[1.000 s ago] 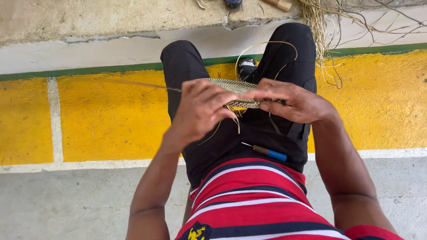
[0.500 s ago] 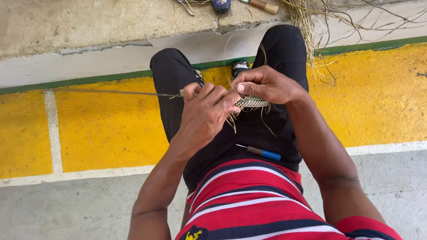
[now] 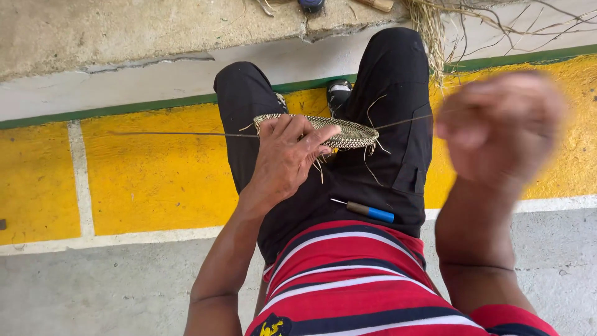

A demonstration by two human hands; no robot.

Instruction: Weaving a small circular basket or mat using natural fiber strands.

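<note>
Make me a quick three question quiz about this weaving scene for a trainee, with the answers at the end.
1. True or false: the left hand grips the flat woven disc.
2. Which tool lies on the lap? A) scissors B) a blue-handled tool C) a hammer
3. Fill in: the right hand is raised off to the side and looks ____ in the picture.

Key: 1 true; 2 B; 3 blurred. A thin strand runs from the disc toward that hand.
</note>
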